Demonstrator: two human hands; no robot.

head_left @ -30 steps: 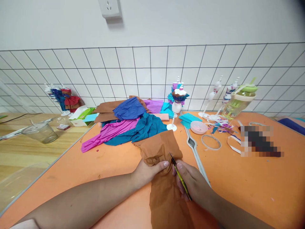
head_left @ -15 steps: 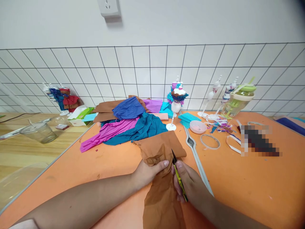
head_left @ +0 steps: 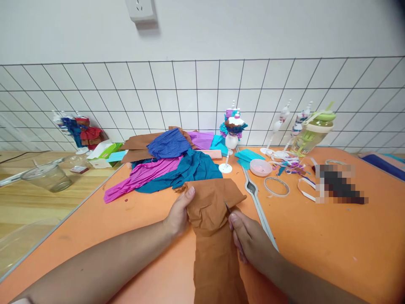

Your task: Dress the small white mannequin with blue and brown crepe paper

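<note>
A brown sheet of crinkled crepe paper stretches toward me in front, its far end folded over and creased. My left hand grips the left edge of that fold, thumb on top and fingers hidden beneath. On the right side of the paper, my right hand is closed around a slim pointed tool. Only its dark tip shows now, against the paper; its yellow-and-black body is covered by my fingers. Whether the tip pierces the paper, I cannot tell.
Beyond the paper lies a heap of blue, magenta and teal crepe paper. A decorated white stand, a pink bowl, a tape roll and a green-lidded bottle are further right. A glass stands left.
My left hand has shifted left and away from me, from the paper's middle to its left edge. The fold lies flatter. My right hand has turned, hiding the tool's body.
</note>
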